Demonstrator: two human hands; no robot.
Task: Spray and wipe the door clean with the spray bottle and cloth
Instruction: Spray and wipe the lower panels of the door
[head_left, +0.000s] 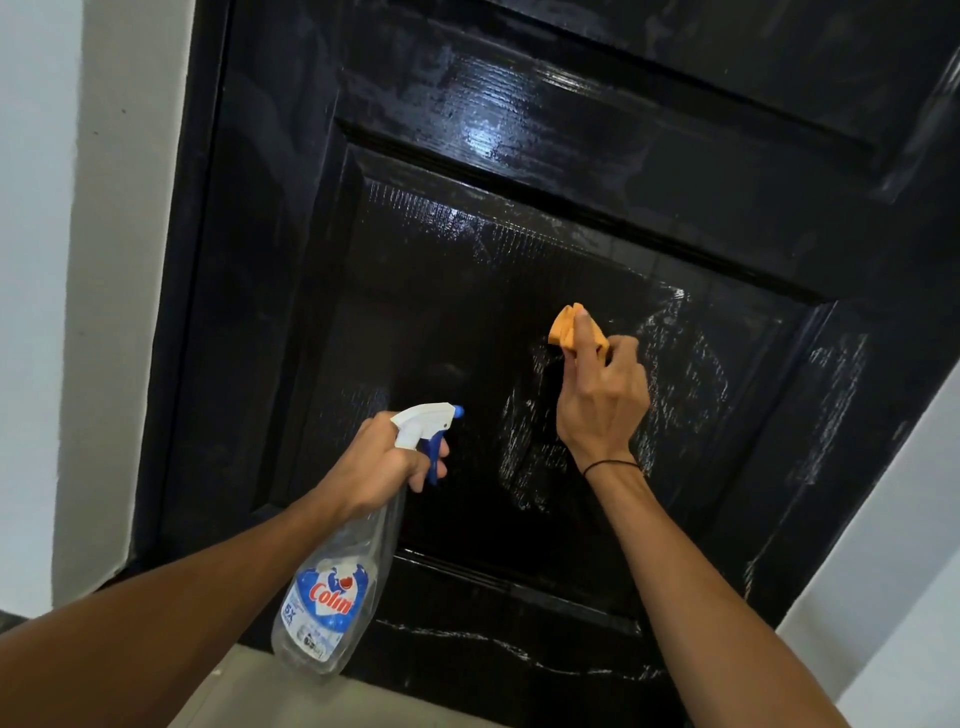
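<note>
The left hand (382, 467) grips the Colin spray bottle (332, 587) by its neck; it looks light. The right hand (605, 400) pinches a soft orange cloth (563, 327) against the wet black door (467, 260).

so the only surface down there is the floor (311, 696), a pale beige-grey strip showing along the bottom edge. The black panelled door (519, 260) stands right on it, bottom edge meeting the floor, streaky wet marks low on the panel. White walls (104, 312) come down to the floor on both sides of the door.
</note>
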